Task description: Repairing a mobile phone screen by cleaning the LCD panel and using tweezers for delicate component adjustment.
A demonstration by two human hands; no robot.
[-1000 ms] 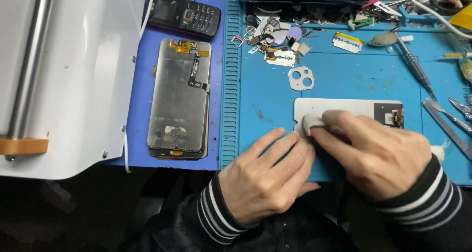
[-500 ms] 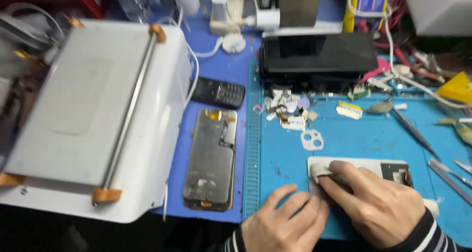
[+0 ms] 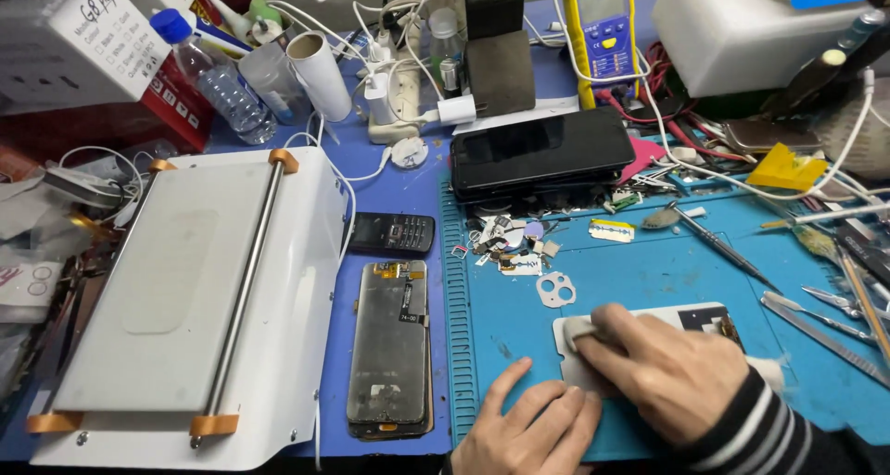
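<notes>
White phone back panel flat on the blue work mat, near its front edge, camera corner toward the right. Pressed against the panel's left end, a small pale wad of cloth, pinched under the fingertips of the right hand, fingers closed down on it. Just in front, the left hand laid flat on the mat, fingers together and loosely extended, gripping nothing, its fingertips touching or nearly touching the panel's lower left edge; cannot tell which. Beyond the panel, a loose camera-lens frame and a scatter of small metal parts. To the right on the mat, tweezers and thin metal tools. At the mat's far edge, a dark phone lying face up. Left of the mat, on the blue table, a removed screen assembly face down, and above it a small black keypad phone. Farther left, a white screen-separator machine with orange clips. At the back, a yellow multimeter and a plastic water bottle.
</notes>
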